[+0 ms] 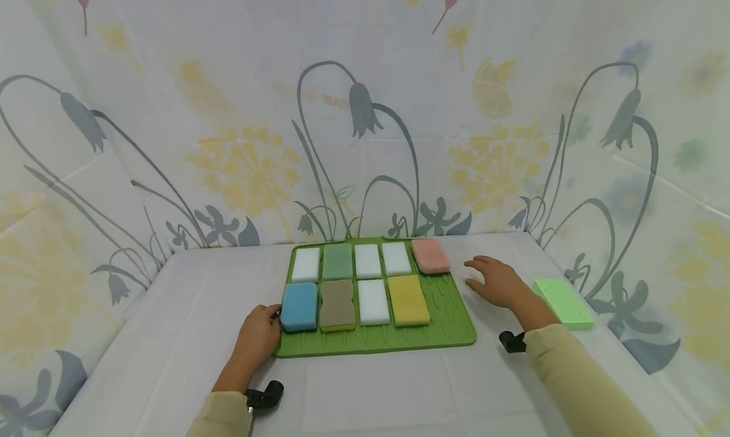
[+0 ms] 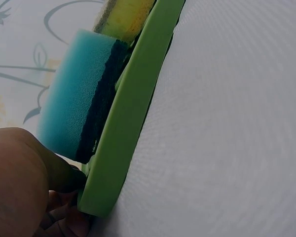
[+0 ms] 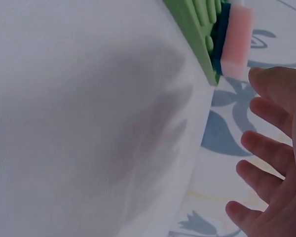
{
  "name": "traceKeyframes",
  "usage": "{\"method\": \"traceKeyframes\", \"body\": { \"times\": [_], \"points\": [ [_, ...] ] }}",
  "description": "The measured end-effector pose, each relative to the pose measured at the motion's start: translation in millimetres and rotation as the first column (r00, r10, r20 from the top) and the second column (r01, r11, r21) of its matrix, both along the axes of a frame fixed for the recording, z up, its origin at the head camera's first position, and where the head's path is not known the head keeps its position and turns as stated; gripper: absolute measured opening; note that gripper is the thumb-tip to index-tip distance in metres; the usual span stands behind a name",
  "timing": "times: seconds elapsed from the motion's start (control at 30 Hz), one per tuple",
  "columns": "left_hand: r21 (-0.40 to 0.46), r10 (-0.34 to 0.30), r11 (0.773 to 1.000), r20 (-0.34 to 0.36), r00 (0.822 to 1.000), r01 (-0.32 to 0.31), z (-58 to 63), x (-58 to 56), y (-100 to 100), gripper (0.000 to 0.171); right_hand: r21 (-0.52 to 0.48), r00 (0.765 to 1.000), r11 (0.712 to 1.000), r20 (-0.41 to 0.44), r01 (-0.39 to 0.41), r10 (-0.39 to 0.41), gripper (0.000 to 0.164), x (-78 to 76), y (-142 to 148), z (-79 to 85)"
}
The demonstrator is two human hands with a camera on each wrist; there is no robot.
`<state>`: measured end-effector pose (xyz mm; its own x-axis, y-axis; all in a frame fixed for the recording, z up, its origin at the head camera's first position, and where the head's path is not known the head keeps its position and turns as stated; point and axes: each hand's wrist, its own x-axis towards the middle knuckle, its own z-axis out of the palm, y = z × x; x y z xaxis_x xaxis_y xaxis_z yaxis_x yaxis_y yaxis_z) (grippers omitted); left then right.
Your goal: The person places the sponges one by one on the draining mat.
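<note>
A green ridged drying mat (image 1: 447, 304) lies on the table with several sponges on it in two rows. My left hand (image 1: 259, 331) pinches the mat's left edge, thumb above and fingers under the rim in the left wrist view, right beside the blue sponge (image 2: 74, 94). Next to that one is a brown-topped sponge (image 1: 338, 304), then a white block (image 1: 373, 302) and a yellow sponge (image 1: 409, 301). My right hand (image 1: 496, 283) hovers with spread fingers off the mat's right side, holding nothing, near the pink sponge (image 3: 238, 42) in the far right corner.
The back row also has a green sponge (image 1: 338, 261) among white blocks (image 1: 306, 264). A light green sponge (image 1: 564, 304) lies at the table's right edge, beyond my right forearm. A flower-printed curtain (image 1: 365, 171) rises behind the table (image 1: 371, 392).
</note>
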<state>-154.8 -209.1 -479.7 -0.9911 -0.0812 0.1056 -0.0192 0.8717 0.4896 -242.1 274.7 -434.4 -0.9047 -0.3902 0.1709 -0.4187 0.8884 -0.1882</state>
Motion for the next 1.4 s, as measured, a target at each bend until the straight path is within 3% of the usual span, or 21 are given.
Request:
{"method": "traceKeyframes", "body": {
  "times": [0.9,1.4],
  "points": [
    [0.002,0.0,1.0,0.002,1.0,0.0,-3.2,-2.5,-1.5,0.034,0.108,0.989,0.985,0.046,0.137,-0.142,0.044,24.2,73.3,-4.6],
    [-0.003,0.002,1.0,0.006,1.0,-0.002,-2.4,-2.1,-1.0,0.034,0.06,0.981,0.985,0.099,0.162,-0.168,0.055,39.3,106.9,-10.6]
  ]
}}
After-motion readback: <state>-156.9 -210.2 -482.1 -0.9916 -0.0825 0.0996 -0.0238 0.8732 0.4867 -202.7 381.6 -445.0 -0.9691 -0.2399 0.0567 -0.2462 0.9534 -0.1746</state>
